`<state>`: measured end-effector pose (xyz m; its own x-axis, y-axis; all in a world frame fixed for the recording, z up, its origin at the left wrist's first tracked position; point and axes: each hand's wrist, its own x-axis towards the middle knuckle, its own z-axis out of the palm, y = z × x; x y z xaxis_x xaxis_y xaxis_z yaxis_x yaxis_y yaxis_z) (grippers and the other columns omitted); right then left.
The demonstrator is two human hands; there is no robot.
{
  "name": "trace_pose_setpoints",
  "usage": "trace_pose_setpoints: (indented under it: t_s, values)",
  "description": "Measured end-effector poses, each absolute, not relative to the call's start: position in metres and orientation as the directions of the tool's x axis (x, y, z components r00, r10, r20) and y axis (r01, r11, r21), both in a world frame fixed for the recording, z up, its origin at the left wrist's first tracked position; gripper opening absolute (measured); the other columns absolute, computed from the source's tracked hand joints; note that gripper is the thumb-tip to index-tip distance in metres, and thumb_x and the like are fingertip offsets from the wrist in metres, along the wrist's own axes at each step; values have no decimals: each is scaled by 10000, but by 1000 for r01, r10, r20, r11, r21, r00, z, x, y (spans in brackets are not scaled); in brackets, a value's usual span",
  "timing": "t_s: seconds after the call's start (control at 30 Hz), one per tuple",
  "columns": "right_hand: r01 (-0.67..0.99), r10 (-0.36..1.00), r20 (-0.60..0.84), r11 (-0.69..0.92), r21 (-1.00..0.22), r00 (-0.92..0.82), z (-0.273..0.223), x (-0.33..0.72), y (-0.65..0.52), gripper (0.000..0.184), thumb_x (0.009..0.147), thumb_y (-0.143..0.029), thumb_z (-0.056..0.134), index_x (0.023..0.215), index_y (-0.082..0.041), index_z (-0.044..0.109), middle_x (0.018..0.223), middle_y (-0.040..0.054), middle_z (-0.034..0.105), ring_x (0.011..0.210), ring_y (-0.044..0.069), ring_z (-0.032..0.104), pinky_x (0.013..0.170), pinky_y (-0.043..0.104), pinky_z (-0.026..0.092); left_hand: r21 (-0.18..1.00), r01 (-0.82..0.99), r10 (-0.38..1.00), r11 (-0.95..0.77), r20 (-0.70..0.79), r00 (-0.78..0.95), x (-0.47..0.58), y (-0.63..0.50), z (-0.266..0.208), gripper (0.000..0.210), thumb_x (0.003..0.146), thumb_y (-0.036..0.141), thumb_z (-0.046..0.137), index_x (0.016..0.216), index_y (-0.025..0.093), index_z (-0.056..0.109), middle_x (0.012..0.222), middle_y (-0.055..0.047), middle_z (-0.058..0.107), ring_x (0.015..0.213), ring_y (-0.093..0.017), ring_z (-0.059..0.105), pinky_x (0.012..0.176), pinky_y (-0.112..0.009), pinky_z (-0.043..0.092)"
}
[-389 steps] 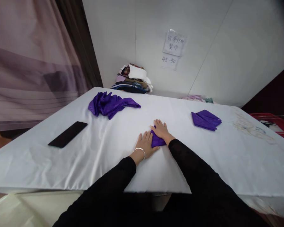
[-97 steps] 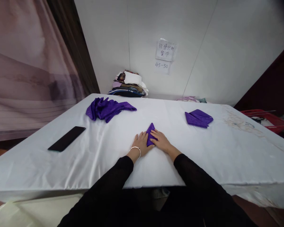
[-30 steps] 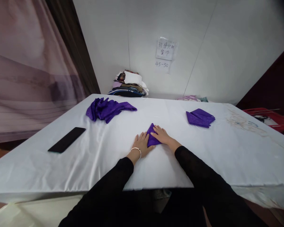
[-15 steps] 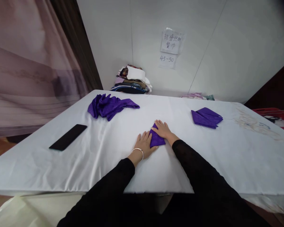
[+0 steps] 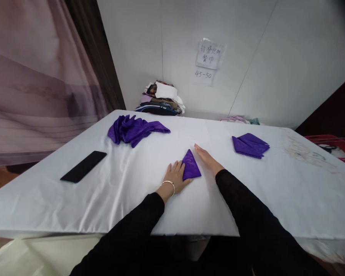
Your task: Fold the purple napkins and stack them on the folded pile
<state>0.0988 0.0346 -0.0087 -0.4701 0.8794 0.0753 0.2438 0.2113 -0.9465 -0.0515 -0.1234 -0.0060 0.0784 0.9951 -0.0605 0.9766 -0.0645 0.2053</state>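
A purple cloth napkin (image 5: 191,167), folded into a small pointed triangle, lies on the white tablecloth in front of me. My left hand (image 5: 174,175), with a silver bangle at the wrist, rests flat with its fingers on the napkin's left edge. To the right of the napkin, my right hand (image 5: 206,158) is held on edge just off the cloth, fingers straight and holding nothing. Another folded purple napkin (image 5: 249,145) lies farther right. A crumpled heap of purple cloth (image 5: 133,130) is at the far left of the table.
A black flat slab (image 5: 84,166) lies on the left of the white-covered table (image 5: 126,191). Stacked clothes (image 5: 161,99) stand beyond its back edge by the wall. Paper signs (image 5: 209,55) hang above. A red basket (image 5: 327,142) is off to the right, a curtain (image 5: 40,84) to the left.
My right hand has lifted off the folded napkin and moved to the right, uncovering its tip. My left hand has stayed on the napkin's left edge. The view has shifted slightly.
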Motion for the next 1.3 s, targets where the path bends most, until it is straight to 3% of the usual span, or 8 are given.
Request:
trace_pose_setpoints:
  t_s: [0.1, 0.23, 0.37, 0.5, 0.67, 0.83, 1.07, 1.3]
  values:
    - [189, 863, 103, 223, -956, -494, -8, 114, 20, 643, 845, -607, 462, 1353, -213, 464, 1464, 27, 369, 1364, 196, 303, 1135, 330, 218, 216, 974, 995, -72, -49, 84, -52, -123, -9, 803, 841, 654, 291, 1456, 139, 249, 1535, -104, 206, 1418, -287, 107, 1145, -489, 100]
    - [175, 830, 121, 253, -952, -544, -11, 123, 1, 588, 834, -610, 482, 1311, -268, 511, 1431, 0, 423, 1352, 199, 329, 1147, 362, 210, 233, 970, 997, -60, -28, 69, -52, -121, -12, 794, 829, 664, 304, 1461, 187, 248, 1534, -78, 223, 1417, -289, 116, 1150, -477, 93]
    - [256, 795, 140, 349, -902, -591, -16, 120, -6, 470, 849, -578, 482, 1232, -322, 577, 1403, -30, 460, 1369, 202, 292, 1151, 420, 184, 255, 965, 998, -54, -21, 62, -52, -121, -12, 788, 820, 663, 319, 1466, 218, 240, 1526, -48, 252, 1415, -305, 118, 1151, -479, 100]
    - [382, 788, 122, 420, -823, -604, -18, 114, -4, 391, 852, -520, 524, 1144, -292, 651, 1359, -8, 513, 1352, 267, 320, 1144, 480, 147, 251, 967, 998, -52, -27, 61, -53, -122, -10, 793, 826, 655, 315, 1466, 192, 243, 1525, -67, 250, 1416, -297, 120, 1149, -472, 91]
    - [439, 807, 117, 429, -790, -578, -20, 110, -2, 299, 879, -439, 525, 1087, -295, 684, 1340, -22, 531, 1339, 280, 339, 1135, 453, 180, 232, 971, 997, -55, -39, 66, -52, -122, -8, 781, 835, 656, 291, 1460, 189, 255, 1523, -78, 250, 1418, -279, 118, 1148, -463, 80]
    - [455, 814, 151, 455, -766, -561, -24, 109, -1, 313, 885, -457, 488, 1103, -317, 664, 1328, -40, 544, 1330, 245, 359, 1126, 449, 206, 209, 977, 995, -51, -77, 68, -51, -123, -4, 805, 837, 649, 288, 1456, 137, 241, 1539, -99, 193, 1420, -276, 99, 1145, -477, 73]
    - [441, 828, 180, 451, -776, -531, -32, 111, 1, 425, 890, -498, 447, 1164, -232, 633, 1298, 29, 576, 1301, 236, 399, 1104, 413, 262, 199, 979, 994, -44, -87, 63, -50, -124, -1, 806, 842, 642, 279, 1455, 120, 239, 1543, -101, 172, 1423, -258, 91, 1148, -465, 71]
    - [451, 836, 165, 437, -778, -524, -30, 111, 1, 424, 895, -484, 443, 1165, -220, 636, 1290, 38, 582, 1299, 232, 399, 1097, 380, 270, 199, 979, 993, -48, -94, 68, -50, -124, -1, 814, 843, 643, 275, 1456, 108, 231, 1544, -107, 167, 1422, -266, 91, 1146, -474, 72]
